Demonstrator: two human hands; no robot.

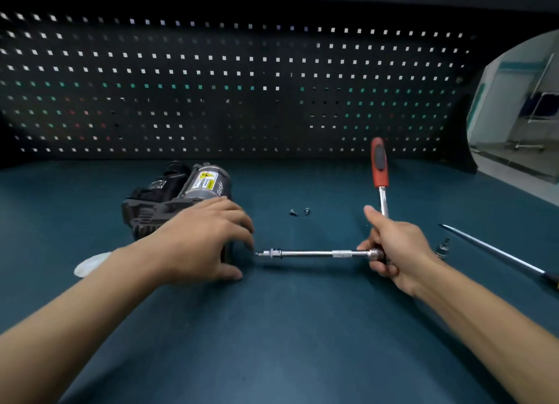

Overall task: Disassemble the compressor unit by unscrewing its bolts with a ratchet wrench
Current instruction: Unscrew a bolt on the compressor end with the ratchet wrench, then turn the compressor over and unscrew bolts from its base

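Left hand [205,240] is cupped over the near end of the compressor unit [178,198], fingers bent down over it, thumb low by the mat. Right hand [396,249] is wrapped tight round the head of the ratchet wrench [379,164], thumb up along the shaft, red handle standing away toward the back wall. The extension bar [317,254] runs level from that fist, leftward, right up to the left fingertips.

All of this sits on a dark teal bench mat [272,328], backed by a black pegboard [227,86]. At the far right, an opening [520,101] shows a pale, blurred room.

The compressor lies left of centre, its near half buried under the left hand. Whether the bar's tip is seated on a bolt, I cannot tell; the fingers cover it. A white object [92,263] peeks out from behind the left forearm, unclear what.

Two loose bolts [299,212] lie between the hands, farther back. Right of the right hand: a small metal socket [442,246], then a long screwdriver [499,255], its handle cut off at the edge.
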